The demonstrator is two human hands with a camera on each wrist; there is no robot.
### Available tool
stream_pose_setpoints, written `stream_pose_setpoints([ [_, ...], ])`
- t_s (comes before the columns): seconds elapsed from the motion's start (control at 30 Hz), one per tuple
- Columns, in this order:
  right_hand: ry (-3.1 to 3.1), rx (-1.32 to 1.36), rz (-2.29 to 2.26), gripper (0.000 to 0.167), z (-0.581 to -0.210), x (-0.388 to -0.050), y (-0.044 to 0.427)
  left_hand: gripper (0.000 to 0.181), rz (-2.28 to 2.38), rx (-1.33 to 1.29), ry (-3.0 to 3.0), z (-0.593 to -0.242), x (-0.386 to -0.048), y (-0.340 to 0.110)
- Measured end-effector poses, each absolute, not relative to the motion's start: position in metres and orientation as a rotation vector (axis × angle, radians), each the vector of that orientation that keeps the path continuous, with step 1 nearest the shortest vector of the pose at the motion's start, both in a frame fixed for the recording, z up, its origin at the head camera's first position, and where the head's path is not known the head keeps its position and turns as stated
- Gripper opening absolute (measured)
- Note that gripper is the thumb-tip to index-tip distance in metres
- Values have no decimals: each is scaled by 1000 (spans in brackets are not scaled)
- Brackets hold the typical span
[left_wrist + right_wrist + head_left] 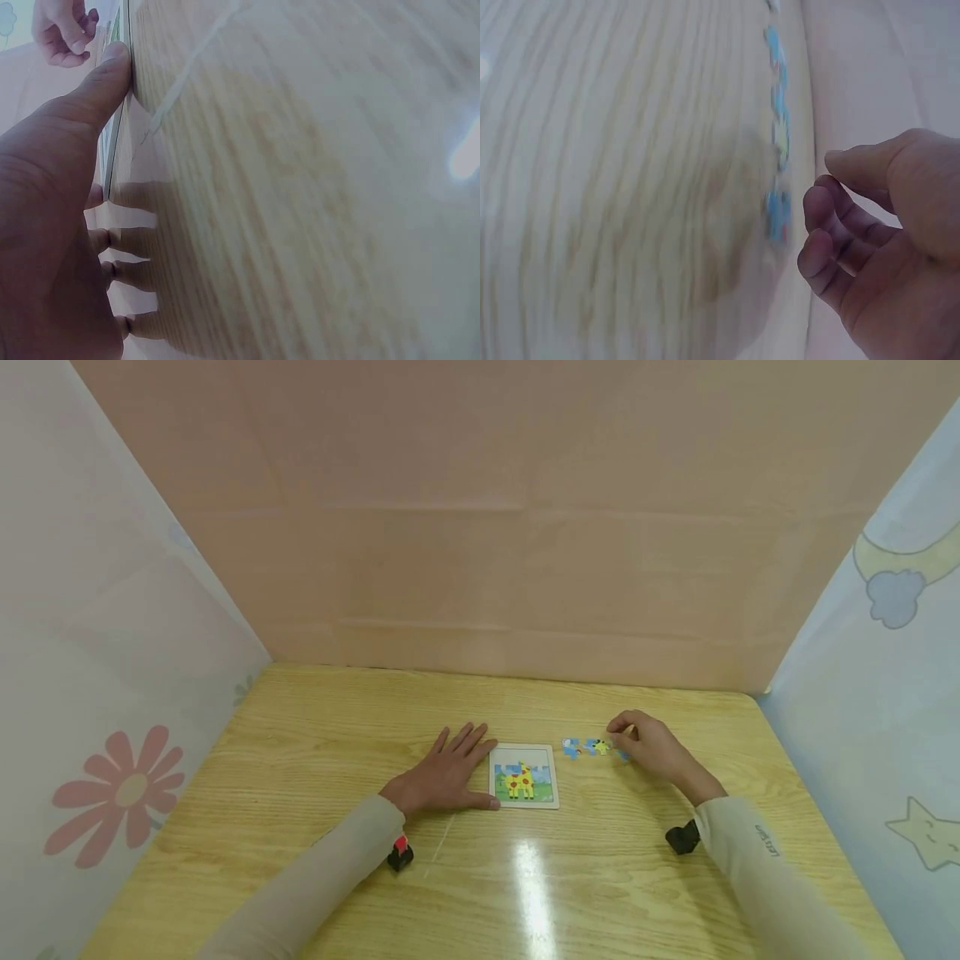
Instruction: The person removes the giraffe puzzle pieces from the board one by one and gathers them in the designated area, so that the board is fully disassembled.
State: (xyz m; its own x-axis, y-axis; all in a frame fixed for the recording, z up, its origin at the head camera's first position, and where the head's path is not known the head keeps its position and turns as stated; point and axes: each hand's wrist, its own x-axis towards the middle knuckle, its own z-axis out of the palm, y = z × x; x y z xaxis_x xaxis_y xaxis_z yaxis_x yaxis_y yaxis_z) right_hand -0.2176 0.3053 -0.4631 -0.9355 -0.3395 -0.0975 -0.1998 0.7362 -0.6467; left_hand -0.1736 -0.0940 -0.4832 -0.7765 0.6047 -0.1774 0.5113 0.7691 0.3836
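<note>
A square white puzzle tray [536, 753] lies on the table, with a yellow giraffe picture [521, 783] filling its lower part and a bare white strip above. The left hand [444, 781] rests spread at the tray's left side, its thumb touching the lower left edge. To the tray's right, loose puzzle pieces, blue with bits of yellow, lie in a row: one nearest the tray [571, 748], a middle one [598, 747] and one partly under the right hand [778, 216]. Over that last piece the right hand [651, 747] hovers with loosely bent fingers; nothing shows between thumb and fingertips.
The wooden table [360, 718] reaches back to a plain pinkish wall sheet [480, 568]. Patterned sheets [127, 610] close off both sides. A black wrist device [682, 837] sits at the right cuff, another [401, 857] at the left. Light glares on the near tabletop.
</note>
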Motion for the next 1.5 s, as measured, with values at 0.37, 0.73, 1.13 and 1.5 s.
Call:
stream_pose_setpoints([
  [0.37, 2677, -693, -927, 16, -460, -207, 229, 104, 472, 850, 2678, -479, -173, -94],
  [0.73, 2612, -838, -786, 23, -466, -192, 172, 104, 411, 845, 2699, -486, -175, -93],
  [1.13, 2562, -848, -750, 26, -466, -189, 152, 102, 467, 845, 2673, -484, -172, -95],
  [1.5, 2555, -782, -665, 35, -461, -192, 139, 102, 449, 851, 2677, -486, -173, -95],
])
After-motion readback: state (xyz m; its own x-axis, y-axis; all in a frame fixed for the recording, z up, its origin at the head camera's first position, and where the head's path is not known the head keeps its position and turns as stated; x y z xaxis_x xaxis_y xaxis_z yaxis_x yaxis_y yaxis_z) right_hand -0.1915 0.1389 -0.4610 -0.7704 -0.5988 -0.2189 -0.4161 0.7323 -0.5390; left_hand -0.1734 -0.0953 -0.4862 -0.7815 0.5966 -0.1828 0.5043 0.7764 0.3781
